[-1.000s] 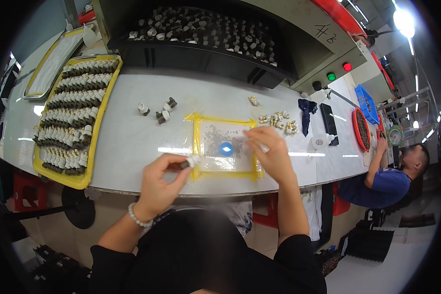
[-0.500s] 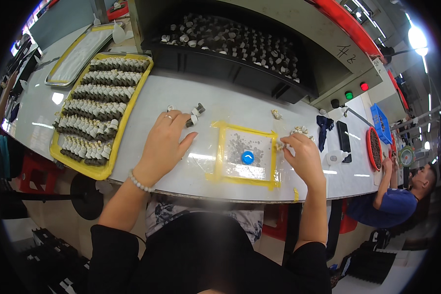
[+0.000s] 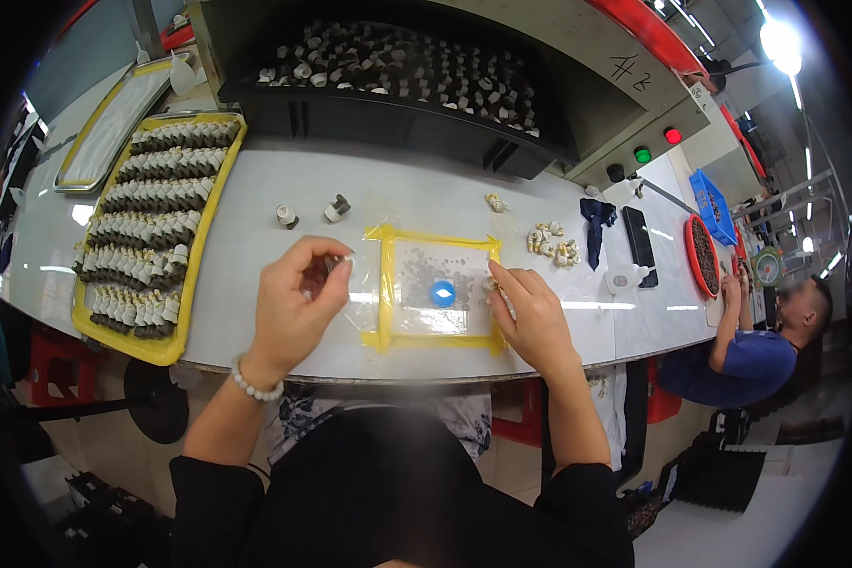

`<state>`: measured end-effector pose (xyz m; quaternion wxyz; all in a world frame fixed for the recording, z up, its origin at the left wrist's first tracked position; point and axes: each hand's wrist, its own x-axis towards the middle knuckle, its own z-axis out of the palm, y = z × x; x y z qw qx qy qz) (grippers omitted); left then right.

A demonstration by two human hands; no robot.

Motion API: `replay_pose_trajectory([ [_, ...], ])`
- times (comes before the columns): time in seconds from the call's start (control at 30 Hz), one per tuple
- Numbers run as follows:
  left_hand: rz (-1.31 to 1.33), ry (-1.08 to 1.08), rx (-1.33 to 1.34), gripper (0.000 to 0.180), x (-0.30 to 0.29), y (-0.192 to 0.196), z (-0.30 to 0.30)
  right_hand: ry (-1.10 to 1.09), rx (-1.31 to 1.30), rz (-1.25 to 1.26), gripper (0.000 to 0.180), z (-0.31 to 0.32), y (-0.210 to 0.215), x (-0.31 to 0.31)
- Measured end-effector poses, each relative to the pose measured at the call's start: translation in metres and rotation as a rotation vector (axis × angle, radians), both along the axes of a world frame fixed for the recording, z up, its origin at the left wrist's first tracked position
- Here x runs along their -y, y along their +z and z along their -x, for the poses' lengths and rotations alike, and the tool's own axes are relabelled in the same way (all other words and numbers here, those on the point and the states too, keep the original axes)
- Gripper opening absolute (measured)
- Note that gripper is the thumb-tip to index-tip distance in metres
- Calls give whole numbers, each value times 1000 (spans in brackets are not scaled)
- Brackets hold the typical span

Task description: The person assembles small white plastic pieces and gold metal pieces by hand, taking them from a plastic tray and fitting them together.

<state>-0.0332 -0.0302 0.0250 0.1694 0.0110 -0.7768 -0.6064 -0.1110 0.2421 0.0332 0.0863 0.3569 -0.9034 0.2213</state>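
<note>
My left hand (image 3: 298, 301) is raised over the white tabletop, thumb and fingers pinched round a small grey-and-white part (image 3: 334, 263), mostly hidden by the fingers. Opposite it, my right hand (image 3: 532, 320) pinches a small cream piece (image 3: 490, 284) at the right edge of a yellow-taped sheet (image 3: 421, 333). A round blue cap-like thing (image 3: 442, 293) sits on that sheet among grey wet-looking spots. Two more grey-and-white parts, one (image 3: 286, 216) and another (image 3: 337, 207), stand beyond my left hand. Several loose cream pieces (image 3: 552, 243) lie in a group past my right hand.
On the left, a yellow-rimmed tray (image 3: 166, 352) holds rows of parts. A black bin (image 3: 388, 121) full of parts stands at the back. To the right are a dark cloth (image 3: 597, 222), a white bottle (image 3: 625, 278), a red basin (image 3: 699, 257) and a person (image 3: 743, 364) in blue.
My left hand has picked up one grey-and-white part from the table and come back toward the sheet. My right hand still pinches the cream piece. The whole view has shifted slightly.
</note>
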Motion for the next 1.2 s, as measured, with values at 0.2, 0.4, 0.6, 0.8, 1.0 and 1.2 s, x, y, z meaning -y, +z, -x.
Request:
replay_pose_trajectory([
  [0.2,-796,-274,260,18,-39,-24,-21,1,-8,65,26,-11,-10,3],
  [0.4,-816,-259,250,20,-53,-35,-21,56,-74,175,23,-16,-21,1],
  [0.6,-841,-291,233,22,-52,-38,-19,33,-89,110,22,-22,-17,1],
  [0.8,-859,-288,231,23,-52,-38,-18,83,-21,177,23,-11,-7,16],
  [1.0,-887,-246,237,21,-53,-39,-20,218,-59,-31,25,-3,4,33],
  [1.2,-904,-258,224,21,-51,-38,-19,255,-32,-129,26,1,-3,32],
])
